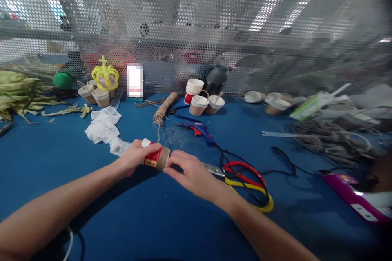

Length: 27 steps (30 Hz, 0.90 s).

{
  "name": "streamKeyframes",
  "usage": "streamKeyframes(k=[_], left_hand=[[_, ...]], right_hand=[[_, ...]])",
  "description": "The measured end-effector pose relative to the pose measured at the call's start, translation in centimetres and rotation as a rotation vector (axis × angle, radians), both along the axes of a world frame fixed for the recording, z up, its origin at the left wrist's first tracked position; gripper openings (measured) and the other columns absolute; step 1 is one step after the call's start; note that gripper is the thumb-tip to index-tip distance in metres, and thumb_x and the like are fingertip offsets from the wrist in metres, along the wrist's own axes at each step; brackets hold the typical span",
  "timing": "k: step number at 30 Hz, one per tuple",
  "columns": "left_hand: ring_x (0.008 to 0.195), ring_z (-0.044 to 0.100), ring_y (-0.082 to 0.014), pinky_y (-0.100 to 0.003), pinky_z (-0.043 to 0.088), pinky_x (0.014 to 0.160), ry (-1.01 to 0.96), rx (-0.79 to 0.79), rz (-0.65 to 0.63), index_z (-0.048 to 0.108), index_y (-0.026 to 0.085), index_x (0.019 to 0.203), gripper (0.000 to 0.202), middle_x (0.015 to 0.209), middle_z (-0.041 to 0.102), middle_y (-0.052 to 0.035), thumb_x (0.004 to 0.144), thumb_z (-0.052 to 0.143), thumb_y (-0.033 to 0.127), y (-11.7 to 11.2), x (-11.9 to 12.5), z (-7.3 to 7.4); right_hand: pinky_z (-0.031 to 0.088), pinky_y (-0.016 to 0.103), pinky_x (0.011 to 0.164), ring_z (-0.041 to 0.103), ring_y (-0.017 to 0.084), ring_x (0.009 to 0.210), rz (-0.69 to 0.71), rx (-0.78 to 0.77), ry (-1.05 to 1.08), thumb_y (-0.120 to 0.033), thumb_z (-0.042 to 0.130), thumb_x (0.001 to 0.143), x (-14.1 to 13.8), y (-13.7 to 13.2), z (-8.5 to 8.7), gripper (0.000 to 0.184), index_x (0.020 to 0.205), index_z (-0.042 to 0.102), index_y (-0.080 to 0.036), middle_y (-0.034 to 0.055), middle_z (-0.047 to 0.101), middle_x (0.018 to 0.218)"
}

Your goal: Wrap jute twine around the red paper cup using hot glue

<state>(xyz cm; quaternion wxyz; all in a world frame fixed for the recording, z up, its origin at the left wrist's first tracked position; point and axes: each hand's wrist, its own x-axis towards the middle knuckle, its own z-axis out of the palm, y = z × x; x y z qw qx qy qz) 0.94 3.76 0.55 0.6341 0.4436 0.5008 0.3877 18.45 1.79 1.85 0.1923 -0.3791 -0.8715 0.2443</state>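
My left hand (133, 157) is closed around the rim end of a red and white paper cup (152, 156), which lies tilted on its side above the table. Brown twine (163, 157) is wound around the cup's other end. At that end, the fingers of my right hand (190, 171) are pinched against the cup's edge. From the cup a strand of twine runs up to a twine roll (165, 108) lying on the table. Just right of my right hand are large scissors (241, 177) with red and yellow handles.
A blue glue gun (199, 129) with a black cord lies right of the roll. Twine-wrapped cups (198, 105) stand at the back. Crumpled white tissue (104, 125) is at left, a purple power strip (352, 195) at right. A perforated metal panel (171, 28) closes the back.
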Motion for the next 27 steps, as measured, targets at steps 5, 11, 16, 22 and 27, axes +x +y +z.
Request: streamKeyframes(k=[5, 11, 16, 22, 27], left_hand=[[0.044, 0.038, -0.0080, -0.021, 0.028, 0.045, 0.068, 0.038, -0.014, 0.053, 0.013, 0.052, 0.027, 0.046, 0.046, 0.0024, 0.061, 0.062, 0.036, 0.0, 0.1, -0.2], [0.043, 0.035, -0.0077, -0.021, 0.025, 0.043, 0.171, 0.076, -0.011, 0.049, 0.014, 0.052, 0.028, 0.046, 0.043, 0.0032, 0.064, 0.056, 0.038, 0.0, 0.1, -0.3], [0.043, 0.028, -0.0077, -0.022, 0.021, 0.042, 0.354, 0.167, -0.062, 0.044, 0.016, 0.051, 0.032, 0.046, 0.036, 0.0044, 0.068, 0.049, 0.042, 0.0, -0.1, -0.7], [0.043, 0.025, -0.0080, -0.022, 0.017, 0.041, 0.526, 0.288, -0.126, 0.034, 0.019, 0.046, 0.037, 0.046, 0.029, 0.0049, 0.070, 0.047, 0.044, -0.3, -0.2, -0.4], [0.044, 0.025, -0.0085, -0.023, 0.018, 0.042, 0.556, 0.306, -0.161, 0.034, 0.019, 0.047, 0.036, 0.047, 0.030, 0.0045, 0.072, 0.044, 0.043, -0.2, -0.2, -0.3]], right_hand=[[0.041, 0.026, 0.069, 0.052, 0.014, 0.073, -0.002, 0.028, -0.037, -0.024, 0.051, 0.081, -0.2, -0.1, -0.1, 0.013, 0.071, 0.055, -0.016, 0.0029, 0.058, 0.075], [0.042, 0.026, 0.063, 0.054, 0.014, 0.065, -0.407, 0.073, 0.039, -0.031, 0.044, 0.083, 2.7, 2.2, 1.9, 0.021, 0.070, 0.055, -0.018, 0.0024, 0.060, 0.071], [0.042, 0.036, 0.066, 0.056, 0.023, 0.073, -0.753, 0.157, -0.219, -0.027, 0.054, 0.073, 7.0, 6.3, 1.3, 0.011, 0.068, 0.056, -0.018, 0.0106, 0.060, 0.074], [0.041, 0.028, 0.051, 0.054, 0.017, 0.052, -0.728, 0.023, -0.216, -0.018, 0.061, 0.059, 8.1, 9.0, -1.4, 0.024, 0.044, 0.043, -0.022, -0.0003, 0.048, 0.043], [0.042, 0.029, 0.048, 0.056, 0.016, 0.049, -0.779, -0.102, -0.072, -0.016, 0.057, 0.062, 7.3, 8.5, -0.9, 0.007, 0.063, 0.051, -0.018, 0.0000, 0.054, 0.048]])
